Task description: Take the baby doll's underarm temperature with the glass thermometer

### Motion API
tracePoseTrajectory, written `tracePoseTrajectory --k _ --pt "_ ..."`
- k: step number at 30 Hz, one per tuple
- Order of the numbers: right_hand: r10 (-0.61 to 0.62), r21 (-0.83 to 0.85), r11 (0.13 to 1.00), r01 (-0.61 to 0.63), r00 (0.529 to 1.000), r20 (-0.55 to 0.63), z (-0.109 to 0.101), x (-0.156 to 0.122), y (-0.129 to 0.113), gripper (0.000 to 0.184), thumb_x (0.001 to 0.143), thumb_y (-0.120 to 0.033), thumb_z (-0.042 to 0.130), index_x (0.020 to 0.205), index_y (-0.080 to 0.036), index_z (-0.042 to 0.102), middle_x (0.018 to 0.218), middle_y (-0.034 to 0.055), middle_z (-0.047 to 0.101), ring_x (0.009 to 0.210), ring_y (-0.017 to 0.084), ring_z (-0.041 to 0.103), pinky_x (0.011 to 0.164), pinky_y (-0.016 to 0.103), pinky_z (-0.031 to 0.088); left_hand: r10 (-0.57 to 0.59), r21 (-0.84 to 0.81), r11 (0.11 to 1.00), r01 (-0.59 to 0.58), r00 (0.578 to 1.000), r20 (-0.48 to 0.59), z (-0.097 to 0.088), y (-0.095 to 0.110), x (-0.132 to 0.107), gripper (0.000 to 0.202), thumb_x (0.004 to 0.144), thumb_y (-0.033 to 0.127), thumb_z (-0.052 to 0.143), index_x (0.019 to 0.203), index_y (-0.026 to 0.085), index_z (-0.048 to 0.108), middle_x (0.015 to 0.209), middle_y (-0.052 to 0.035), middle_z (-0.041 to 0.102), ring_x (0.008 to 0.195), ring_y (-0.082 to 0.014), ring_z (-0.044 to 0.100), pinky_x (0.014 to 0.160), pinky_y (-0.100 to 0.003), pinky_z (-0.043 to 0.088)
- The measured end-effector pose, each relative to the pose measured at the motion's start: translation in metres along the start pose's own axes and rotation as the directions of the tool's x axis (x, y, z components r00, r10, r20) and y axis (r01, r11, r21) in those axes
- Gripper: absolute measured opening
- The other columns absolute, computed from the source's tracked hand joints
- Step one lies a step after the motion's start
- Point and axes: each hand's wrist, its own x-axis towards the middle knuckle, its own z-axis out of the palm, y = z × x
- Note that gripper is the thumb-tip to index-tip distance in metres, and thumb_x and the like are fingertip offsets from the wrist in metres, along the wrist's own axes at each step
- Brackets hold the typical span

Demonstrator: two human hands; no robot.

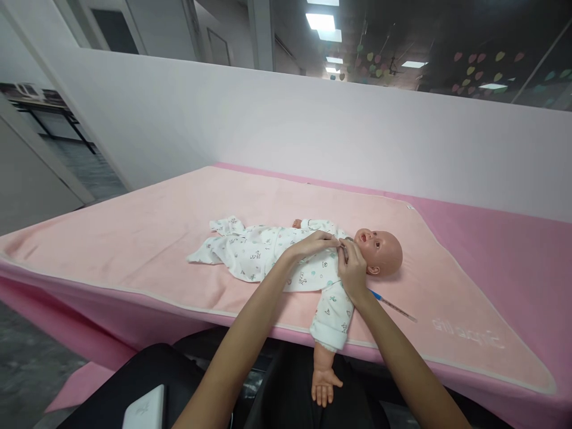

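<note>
A baby doll (379, 250) lies on its back on a pale pink blanket (134, 238), head to the right. It wears a white printed romper (259, 253). One doll arm hangs over the table's near edge, its bare hand (324, 384) pointing down. My left hand (315, 243) rests on the doll's chest, fingers pinched at the romper's collar. My right hand (353, 271) is closed on the same collar, just under the doll's chin. A thin thermometer (393, 305) with a blue end lies on the blanket beside my right wrist.
The blanket covers a table with a darker pink cloth (500, 232). A white partition wall (313, 131) stands right behind it. A white device (145, 408) lies on my dark-clothed lap at the bottom left. An open corridor lies to the left.
</note>
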Motion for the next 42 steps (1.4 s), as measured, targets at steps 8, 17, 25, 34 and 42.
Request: tracePoseTrajectory --k 8,17,25,34,42 --pt "0.062 0.022 0.998 -0.061 0.998 -0.034 0.003 -0.002 0.002 0.023 0.087 -0.023 0.039 0.1 -0.016 0.057 0.09 0.0071 0.065 0.074 0.014 0.06 0.068 0.027 0.049 0.017 0.038 0.999 -0.017 1.0 0.004 -0.003 -0.006 0.001 0.034 0.073 0.044 0.051 0.077 0.013 0.063 0.063 0.001 0.047 0.061 -0.0101 0.04 0.055 -0.022 0.031" --pt "0.157 0.077 0.984 -0.158 0.987 0.021 0.0 -0.002 -0.003 0.028 0.084 -0.02 0.041 0.109 -0.016 0.052 0.084 0.0058 0.063 0.059 0.011 0.057 0.06 0.025 0.048 0.029 0.045 0.999 -0.024 0.993 -0.114 0.003 -0.005 0.001 0.027 0.072 0.036 0.051 0.077 0.013 0.065 0.061 0.001 0.05 0.061 -0.0108 0.043 0.058 -0.022 0.035" --pt "0.167 0.119 0.979 -0.168 0.986 0.016 0.001 -0.003 -0.004 0.026 0.086 -0.021 0.038 0.105 -0.015 0.055 0.092 0.0094 0.064 0.08 0.015 0.061 0.069 0.028 0.051 0.034 0.013 0.999 -0.032 0.993 -0.115 0.003 -0.004 -0.001 0.025 0.073 0.029 0.049 0.082 0.014 0.068 0.065 -0.0005 0.055 0.064 -0.0113 0.046 0.059 -0.022 0.035" --pt "0.203 0.142 0.971 -0.192 0.977 -0.063 0.005 -0.006 -0.003 0.026 0.087 -0.023 0.04 0.107 -0.014 0.054 0.091 0.0111 0.064 0.079 0.016 0.063 0.065 0.028 0.053 0.083 0.134 0.988 -0.073 0.994 -0.069 0.002 -0.005 -0.005 0.031 0.074 0.043 0.052 0.084 0.015 0.063 0.065 0.0014 0.046 0.064 -0.0108 0.04 0.061 -0.022 0.034" --pt "0.147 0.107 0.985 -0.137 0.985 -0.088 0.005 -0.003 -0.001 0.024 0.086 -0.02 0.04 0.104 -0.014 0.055 0.091 0.0105 0.062 0.079 0.015 0.061 0.065 0.027 0.051 0.209 0.41 0.907 -0.093 0.946 -0.247 0.016 -0.012 -0.009 0.028 0.081 0.04 0.046 0.084 0.017 0.061 0.073 -0.0014 0.054 0.07 -0.0136 0.047 0.067 -0.025 0.037"
